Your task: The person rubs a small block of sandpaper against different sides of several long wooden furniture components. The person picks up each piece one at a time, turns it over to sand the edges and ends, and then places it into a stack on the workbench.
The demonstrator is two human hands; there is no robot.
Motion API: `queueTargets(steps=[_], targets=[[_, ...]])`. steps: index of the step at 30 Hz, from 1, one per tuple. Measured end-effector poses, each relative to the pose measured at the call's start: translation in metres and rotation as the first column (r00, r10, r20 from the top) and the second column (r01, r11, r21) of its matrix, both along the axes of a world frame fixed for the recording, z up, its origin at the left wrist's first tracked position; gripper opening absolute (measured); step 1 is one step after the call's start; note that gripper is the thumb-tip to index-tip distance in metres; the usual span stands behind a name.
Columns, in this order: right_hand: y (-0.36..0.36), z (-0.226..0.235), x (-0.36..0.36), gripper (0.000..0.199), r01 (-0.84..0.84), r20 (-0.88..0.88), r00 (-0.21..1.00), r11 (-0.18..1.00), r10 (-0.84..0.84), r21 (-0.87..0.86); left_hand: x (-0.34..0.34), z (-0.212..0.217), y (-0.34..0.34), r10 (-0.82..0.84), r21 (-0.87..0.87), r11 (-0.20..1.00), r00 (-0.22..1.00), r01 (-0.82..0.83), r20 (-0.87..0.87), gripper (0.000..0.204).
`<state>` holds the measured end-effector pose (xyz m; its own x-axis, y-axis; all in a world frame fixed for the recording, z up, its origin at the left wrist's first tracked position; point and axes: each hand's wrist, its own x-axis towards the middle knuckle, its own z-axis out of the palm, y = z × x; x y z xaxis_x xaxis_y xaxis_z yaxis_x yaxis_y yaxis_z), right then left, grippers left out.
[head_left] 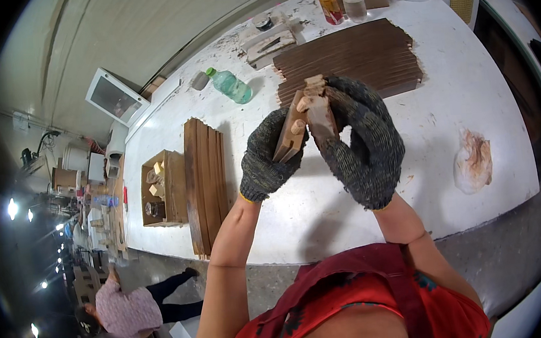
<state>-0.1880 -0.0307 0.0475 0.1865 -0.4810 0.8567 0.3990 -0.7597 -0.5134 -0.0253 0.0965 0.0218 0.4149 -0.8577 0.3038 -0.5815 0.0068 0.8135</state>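
Both my hands wear dark knitted work gloves and are raised over the white table (pixel 276 233). My left hand (pixel 265 155) is closed around a brown wooden slat (pixel 288 132), tilted, with a light peg sticking out near its end. Closed on a second brown wooden slat (pixel 322 122) is my right hand (pixel 366 141); light pegs show at that slat's top end. The two slats lean close together at the top; I cannot tell whether they touch. My fingers hide parts of both.
Behind my hands lies a row of dark brown slats (pixel 351 56). At left stand upright brown boards (pixel 204 181) and an open box (pixel 176 203) of small pieces. Bottles, including a green one (pixel 231 85), and a crumpled plastic bag (pixel 474 163) are on the table. A person (pixel 131 307) stands farther left.
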Motion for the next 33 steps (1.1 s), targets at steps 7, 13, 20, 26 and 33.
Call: queueTargets(steps=[7, 13, 20, 26, 33], targets=[[0.027, -0.004, -0.019, 0.053, -0.097, -0.063, 0.993, 0.995, 0.098, 0.015, -0.002, -0.002, -0.001, -0.015, 0.019, 1.0, 1.0, 0.016, -0.01, 0.074], [0.049, 0.0, -0.039, 0.045, -0.521, -0.148, 0.845, 0.853, 0.513, -0.019, -0.006, 0.028, -0.011, -0.117, -0.112, 0.988, 0.989, 0.107, -0.089, 0.057], [0.005, -0.025, -0.043, 0.032, -0.412, 0.223, 0.91, 0.826, 0.35, 0.384, 0.004, 0.049, 0.015, 0.024, -0.044, 0.998, 0.919, -0.045, -0.394, 0.048], [0.01, -0.004, -0.028, 0.04, -0.346, 0.122, 0.937, 0.915, 0.327, 0.205, 0.009, 0.03, 0.025, -0.249, -0.431, 0.902, 0.851, 0.03, -0.462, 0.049], [0.028, 0.032, -0.009, 0.044, -0.356, 0.008, 0.932, 0.923, 0.361, -0.146, 0.023, -0.004, 0.015, -0.003, -0.228, 0.974, 0.998, -0.01, -0.06, 0.042]])
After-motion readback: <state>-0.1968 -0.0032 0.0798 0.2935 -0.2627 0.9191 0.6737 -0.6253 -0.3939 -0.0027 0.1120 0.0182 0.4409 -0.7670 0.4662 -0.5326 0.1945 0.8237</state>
